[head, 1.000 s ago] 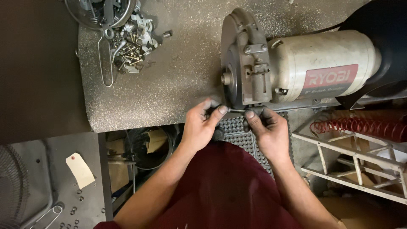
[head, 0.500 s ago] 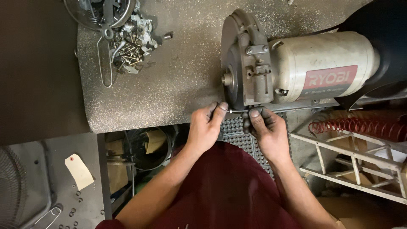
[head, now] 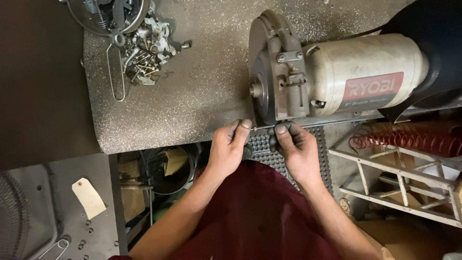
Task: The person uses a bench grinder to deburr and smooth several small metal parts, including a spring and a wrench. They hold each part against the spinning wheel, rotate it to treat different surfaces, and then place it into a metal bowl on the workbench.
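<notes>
We see a thin metal rod (head: 262, 128) held flat between two hands, right at the front edge of the bench (head: 192, 96) and just under the grinder (head: 332, 77). The rod is small and dark, and we cannot tell what its ends look like. The left hand (head: 228, 149) pinches one end with its thumb and first finger closed tight on it. The right hand (head: 296, 149) has its fingers curled around the other end, so both hands are gripping the rod. The fingers look dirty and grey. The grinder sits on the bench just behind the hands, with a grey metal guard on its left side and a fat cream body with a red label. A black cover (head: 428, 53) is at its far right end. The bench top is grey and speckled. Far off to the left on it lies a pile of small metal parts (head: 147, 53), and a round wire thing (head: 103, 14) sits above that, at the top edge. Under the hands we see a black rubber mat (head: 264, 147) with bumps, and below it the person's dark red clothing (head: 260, 216). To the right stands a white frame (head: 394, 183) with a red coil (head: 404, 142) resting on it. Down on the left is a black bucket (head: 166, 168) under the bench, and a pale paper tag (head: 89, 197) lies on a grey metal plate (head: 57, 226).
</notes>
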